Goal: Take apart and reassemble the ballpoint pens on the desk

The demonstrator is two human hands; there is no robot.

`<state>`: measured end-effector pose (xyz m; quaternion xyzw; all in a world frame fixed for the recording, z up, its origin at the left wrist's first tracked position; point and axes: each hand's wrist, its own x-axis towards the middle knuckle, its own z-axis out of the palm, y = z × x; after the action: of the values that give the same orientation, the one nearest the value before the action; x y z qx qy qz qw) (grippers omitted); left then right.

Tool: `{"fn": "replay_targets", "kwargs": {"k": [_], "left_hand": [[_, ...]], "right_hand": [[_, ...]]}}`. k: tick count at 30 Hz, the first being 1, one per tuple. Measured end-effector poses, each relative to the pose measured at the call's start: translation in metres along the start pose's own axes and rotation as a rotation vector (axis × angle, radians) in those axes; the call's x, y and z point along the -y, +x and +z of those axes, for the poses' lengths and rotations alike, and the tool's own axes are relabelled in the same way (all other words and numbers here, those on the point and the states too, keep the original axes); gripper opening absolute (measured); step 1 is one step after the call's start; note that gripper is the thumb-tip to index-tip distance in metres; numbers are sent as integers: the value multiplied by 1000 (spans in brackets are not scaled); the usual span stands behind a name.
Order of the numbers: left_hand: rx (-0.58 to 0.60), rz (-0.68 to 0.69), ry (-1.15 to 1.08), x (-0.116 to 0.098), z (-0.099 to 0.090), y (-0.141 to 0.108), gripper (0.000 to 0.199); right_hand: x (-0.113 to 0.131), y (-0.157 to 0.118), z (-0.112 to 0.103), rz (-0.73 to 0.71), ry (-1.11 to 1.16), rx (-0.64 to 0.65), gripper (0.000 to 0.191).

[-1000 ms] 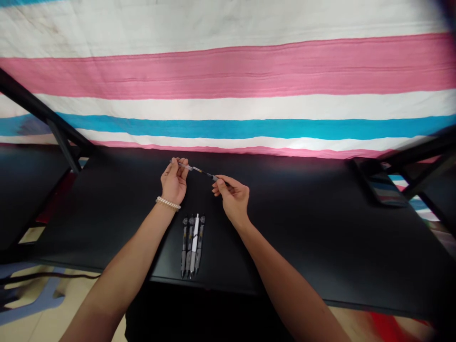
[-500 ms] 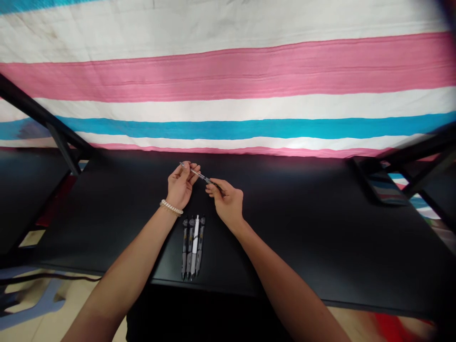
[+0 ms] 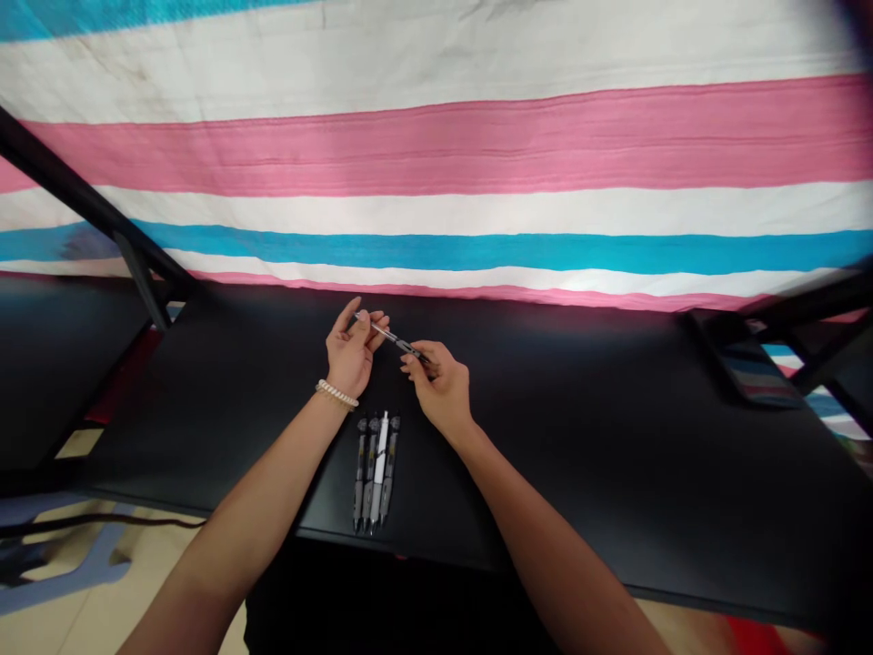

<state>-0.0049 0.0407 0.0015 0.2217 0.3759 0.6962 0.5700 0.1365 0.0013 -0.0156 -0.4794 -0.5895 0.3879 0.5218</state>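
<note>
A slim pen [image 3: 394, 338] slants between my two hands above the black table. My left hand [image 3: 351, 353], with a pale beaded bracelet at the wrist, pinches its thin upper-left end between thumb and fingers, the index finger raised. At the pen's darker lower-right end, my right hand [image 3: 440, 382] is closed around it, hiding part of the barrel. Nearer the front edge, several pens lie side by side on the table: dark ones with grey grips [image 3: 359, 473] and a white one [image 3: 381, 459] among them.
The black table [image 3: 579, 437] stretches to both sides. At its right end lies a dark, glossy flat object [image 3: 757, 368]. Black slanted supports [image 3: 75, 186] stand at both sides, and a striped cloth [image 3: 477, 146] hangs behind. A cable [image 3: 102, 520] runs at the lower left.
My left index finger has lifted away from the pen's end. The view has shifted slightly, and both hands still hold the pen.
</note>
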Motion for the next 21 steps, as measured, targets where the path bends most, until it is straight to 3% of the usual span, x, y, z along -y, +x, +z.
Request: {"fn": "replay_targets", "kwargs": {"k": [7,16,21], "left_hand": [[0,25,45,1,1,-1,32],[-17,26,54,1,1,-2,42],[-7,34,79,1,1,-2,35]], "right_hand": [[0,-1,0,-18,-52,-23,18],[4,-2,-1,-66,-147,-5,15],[4,-2,-2,-46,-146,-12,16]]}}
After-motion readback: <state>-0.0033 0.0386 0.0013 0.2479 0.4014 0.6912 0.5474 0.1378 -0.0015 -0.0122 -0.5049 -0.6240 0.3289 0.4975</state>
